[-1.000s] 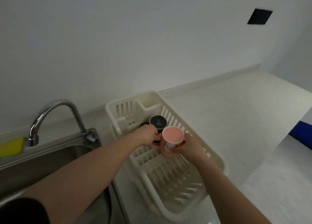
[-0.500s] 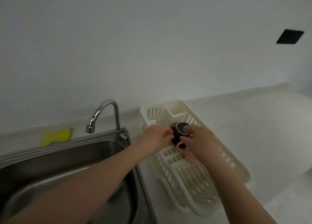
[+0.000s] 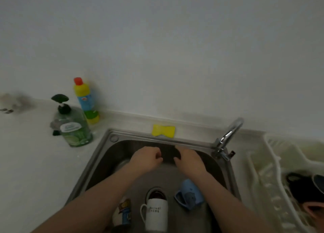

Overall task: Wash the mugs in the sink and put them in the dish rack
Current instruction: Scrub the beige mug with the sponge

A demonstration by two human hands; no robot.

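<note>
Head view: left hand (image 3: 146, 160) and right hand (image 3: 190, 160) hover over the sink (image 3: 105, 152), fingers loosely curled, holding nothing. Three mugs lie in the basin: white mug (image 3: 156, 215), blue mug (image 3: 190, 194), cartoon mug (image 3: 122, 213). Dish rack (image 3: 263, 173), right, holds two: black mug (image 3: 301, 187), pink mug (image 3: 313, 209).

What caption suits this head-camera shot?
Both hands hover over a sink holding three unwashed mugs.
</note>
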